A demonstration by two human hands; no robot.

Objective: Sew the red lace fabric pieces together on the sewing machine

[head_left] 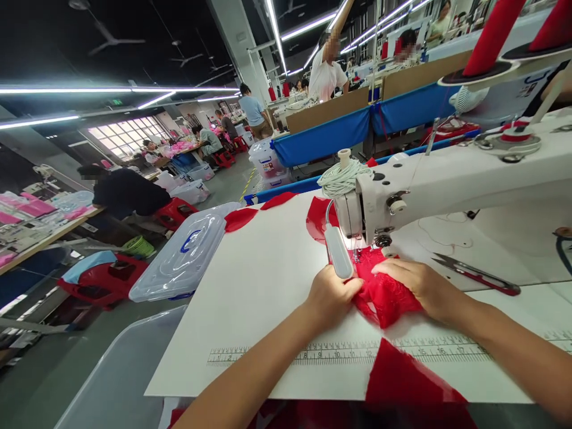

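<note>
Red lace fabric lies bunched under the needle of a white sewing machine. On its left side my left hand pinches the cloth's edge between thumb and fingers, just below a small lamp. My right hand is closed over the right part of the same fabric, its fingertips close to the presser foot. The fingers partly cover the cloth, and the exact stitching spot is hard to make out.
Thread snips lie right of my right hand. A red fabric piece hangs over the front edge, across the printed ruler. More red pieces lie at the back. Left stands a lidded plastic box. Several people work beyond.
</note>
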